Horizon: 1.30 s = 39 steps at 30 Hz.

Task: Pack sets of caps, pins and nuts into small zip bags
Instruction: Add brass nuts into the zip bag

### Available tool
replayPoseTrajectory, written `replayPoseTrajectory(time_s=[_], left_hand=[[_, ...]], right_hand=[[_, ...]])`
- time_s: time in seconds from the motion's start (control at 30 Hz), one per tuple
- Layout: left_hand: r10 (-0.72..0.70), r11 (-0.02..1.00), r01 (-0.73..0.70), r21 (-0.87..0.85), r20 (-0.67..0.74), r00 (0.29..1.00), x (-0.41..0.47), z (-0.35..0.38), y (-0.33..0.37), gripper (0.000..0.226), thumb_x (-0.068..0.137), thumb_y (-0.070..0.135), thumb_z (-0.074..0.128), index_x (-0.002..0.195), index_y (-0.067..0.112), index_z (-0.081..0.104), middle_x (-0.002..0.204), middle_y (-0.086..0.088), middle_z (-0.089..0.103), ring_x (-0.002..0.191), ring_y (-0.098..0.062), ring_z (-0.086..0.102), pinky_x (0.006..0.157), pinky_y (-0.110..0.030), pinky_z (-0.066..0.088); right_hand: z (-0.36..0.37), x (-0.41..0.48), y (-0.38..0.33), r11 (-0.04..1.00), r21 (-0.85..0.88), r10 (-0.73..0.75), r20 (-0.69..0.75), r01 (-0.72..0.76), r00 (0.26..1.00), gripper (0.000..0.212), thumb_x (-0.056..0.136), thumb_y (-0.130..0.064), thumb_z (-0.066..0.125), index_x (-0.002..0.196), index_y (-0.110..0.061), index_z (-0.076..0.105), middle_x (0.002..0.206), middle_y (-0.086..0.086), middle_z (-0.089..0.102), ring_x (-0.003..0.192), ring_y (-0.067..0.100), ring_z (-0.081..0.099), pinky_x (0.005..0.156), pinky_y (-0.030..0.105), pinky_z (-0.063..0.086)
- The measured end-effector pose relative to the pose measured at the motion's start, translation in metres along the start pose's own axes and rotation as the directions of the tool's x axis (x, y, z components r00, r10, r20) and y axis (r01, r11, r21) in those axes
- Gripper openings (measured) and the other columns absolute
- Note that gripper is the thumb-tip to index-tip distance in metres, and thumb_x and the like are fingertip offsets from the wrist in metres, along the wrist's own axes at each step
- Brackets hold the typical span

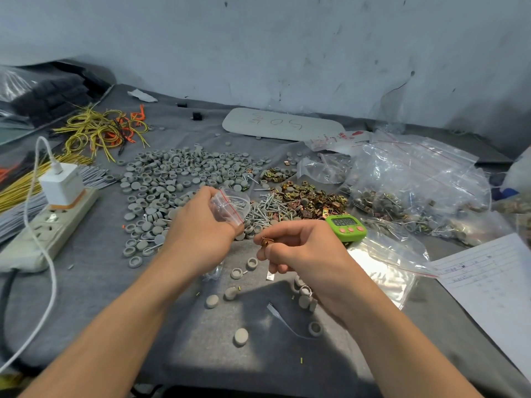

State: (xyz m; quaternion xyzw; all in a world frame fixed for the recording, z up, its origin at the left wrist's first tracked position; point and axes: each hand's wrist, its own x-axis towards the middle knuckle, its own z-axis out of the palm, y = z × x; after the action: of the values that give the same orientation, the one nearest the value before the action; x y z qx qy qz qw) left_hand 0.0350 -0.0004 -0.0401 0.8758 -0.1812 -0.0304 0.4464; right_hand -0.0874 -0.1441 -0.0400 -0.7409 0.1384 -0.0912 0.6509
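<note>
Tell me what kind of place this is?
Probably a small packing workshop. Heaps of grey caps, pins and nuts cover the table, filled zip bags pile up beside them, and the left hand holds a small zip bag while the right hand pinches a nut.

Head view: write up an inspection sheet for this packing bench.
Surface: grey cloth-covered table, strewn with parts.
Job's things: heap of round grey plastic caps; silver metal pins; brass-coloured metal nuts; filled clear plastic bags at right.
Clutter: green digital timer; white lined paper sheet; white handwritten board.
Grips: left grip holds a small clear zip bag with pins inside; right grip pinches one copper-coloured nut.
Cables: white charger cable, white power strip; yellow and orange wire bundles.
Surroundings: scuffed blue-grey wall.
</note>
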Motion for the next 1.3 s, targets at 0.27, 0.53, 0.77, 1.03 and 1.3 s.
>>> replayPoseTrajectory(time_s=[0.27, 0.53, 0.77, 1.03, 1.3], left_hand=[[0.011, 1.000, -0.011, 0.005, 0.004, 1.000, -0.001, 0.001, -0.001, 0.032, 0.084, 0.029, 0.082, 0.101, 0.034, 0.055, 0.088, 0.019, 0.064, 0.079, 0.001, 0.057, 0.059, -0.025, 0.037], [0.020, 1.000, -0.021, 0.011, 0.010, 1.000, 0.000, 0.002, -0.001, 0.033, 0.085, 0.031, 0.080, 0.107, 0.034, 0.055, 0.093, 0.019, 0.063, 0.082, 0.002, 0.055, 0.060, -0.023, 0.036], [0.024, 0.999, -0.025, 0.034, 0.020, 1.000, -0.002, 0.002, 0.001, 0.032, 0.084, 0.026, 0.079, 0.103, 0.034, 0.055, 0.090, 0.018, 0.063, 0.079, 0.002, 0.055, 0.058, -0.023, 0.035], [0.018, 1.000, -0.018, -0.006, 0.044, 0.999, -0.003, 0.000, 0.002, 0.033, 0.083, 0.029, 0.083, 0.101, 0.034, 0.055, 0.093, 0.019, 0.066, 0.083, 0.001, 0.058, 0.060, -0.023, 0.037], [0.153, 0.976, -0.168, 0.139, 0.109, 0.982, -0.016, 0.004, 0.008, 0.044, 0.080, 0.018, 0.079, 0.106, 0.038, 0.050, 0.084, 0.017, 0.063, 0.065, 0.009, 0.059, 0.047, -0.011, 0.040]], right_hand=[[0.007, -0.003, 0.006, 0.859, -0.505, -0.173, -0.129, 0.085, 0.976, 0.023, 0.084, -0.005, 0.080, 0.086, -0.027, 0.084, 0.071, -0.017, 0.075, 0.061, -0.004, 0.068, 0.057, 0.007, 0.048], [0.005, -0.005, -0.001, 0.895, -0.441, -0.134, -0.133, 0.062, 0.982, 0.015, 0.083, -0.003, 0.081, 0.087, -0.018, 0.083, 0.075, -0.004, 0.078, 0.039, -0.005, 0.057, 0.037, 0.007, 0.038], [0.006, -0.006, -0.003, 0.912, -0.405, -0.136, -0.168, 0.058, 0.976, 0.019, 0.079, -0.005, 0.086, 0.078, -0.023, 0.082, 0.068, -0.009, 0.076, 0.045, -0.002, 0.062, 0.038, 0.008, 0.041], [0.005, -0.007, -0.005, 0.928, -0.364, -0.161, -0.186, 0.084, 0.969, 0.019, 0.077, -0.003, 0.087, 0.074, -0.021, 0.081, 0.064, -0.009, 0.075, 0.057, 0.004, 0.069, 0.054, 0.018, 0.055], [0.002, -0.006, -0.007, 0.893, -0.344, -0.388, -0.258, 0.291, 0.885, 0.019, 0.079, -0.001, 0.084, 0.080, -0.020, 0.083, 0.069, -0.012, 0.076, 0.063, 0.008, 0.073, 0.064, 0.034, 0.063]])
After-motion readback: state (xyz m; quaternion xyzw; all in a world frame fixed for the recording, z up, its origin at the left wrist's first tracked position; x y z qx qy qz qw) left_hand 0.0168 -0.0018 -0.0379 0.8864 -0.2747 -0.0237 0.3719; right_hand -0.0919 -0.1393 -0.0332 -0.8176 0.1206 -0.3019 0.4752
